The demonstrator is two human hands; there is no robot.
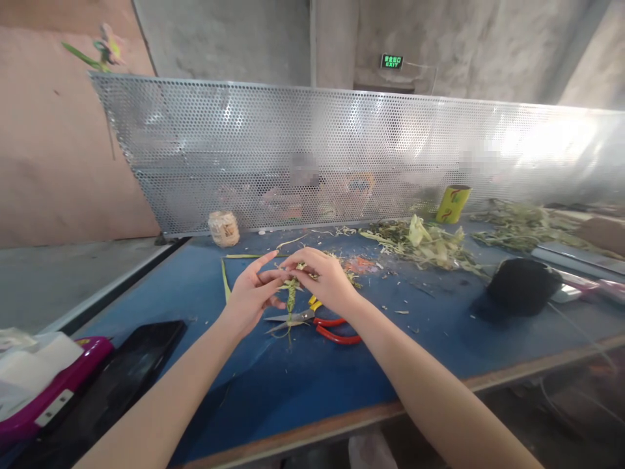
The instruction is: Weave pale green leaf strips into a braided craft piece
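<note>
Between my two hands is a small braided piece of green plant strips [291,296], its plaited end hanging down over the table. My left hand [251,291] pinches it from the left with thumb and forefinger, the other fingers loosely bent. From the right, my right hand [322,277] grips its upper part with bent fingers that partly hide it. Long green strips [225,277] stick out to the left past my left hand. Just below lies a pair of scissors [336,332] with red handles, blades apart and pointing left under the braid's tip.
On the blue table [303,397] a heap of dried husks [424,241] lies behind right. A yellow can [453,204] and a pale woven pot [224,229] stand near the perforated metal screen [273,143]. A black roundish object [523,286] is at right, a black tray-like object [141,352] at left.
</note>
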